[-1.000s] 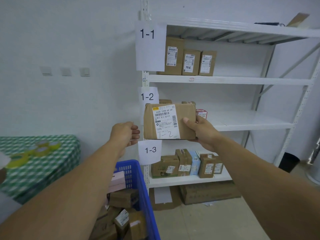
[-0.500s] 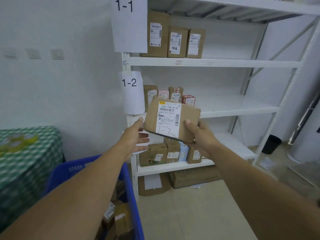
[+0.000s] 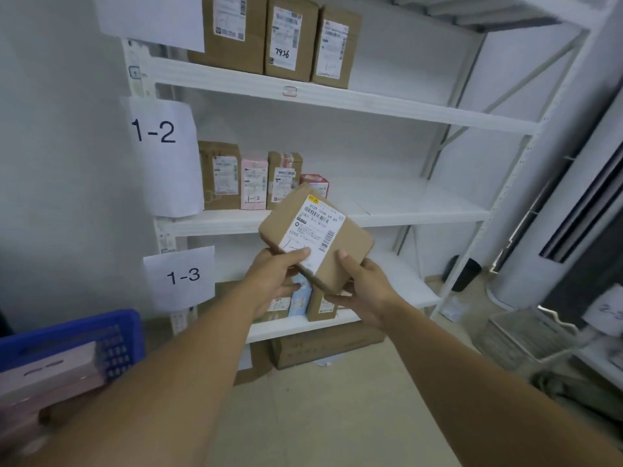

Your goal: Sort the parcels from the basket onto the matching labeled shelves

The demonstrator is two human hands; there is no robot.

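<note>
A flat brown cardboard parcel [image 3: 347, 251] with a white shipping label is tilted in front of the white shelf unit, at the height of the shelf edge under the 1-2 sign [image 3: 158, 156]. My left hand [image 3: 273, 281] grips its lower left corner, thumb on the label. My right hand [image 3: 362, 291] grips its lower right edge, thumb on top. The 1-2 shelf [image 3: 404, 210] holds several upright parcels at its left end. The 1-3 sign [image 3: 182, 278] hangs below. The blue basket [image 3: 77, 335] sits at lower left with a pink parcel showing.
The top shelf [image 3: 337, 99] carries three brown boxes. The 1-3 shelf has several small parcels behind my hands, and cardboard boxes lie on the floor under it. A grey pillar and a wire rack with a paper sign stand at right.
My left hand has closed onto the parcel; a second ago it was off it. The parcel has tilted further clockwise. The view has moved closer to the shelves and to the right.
</note>
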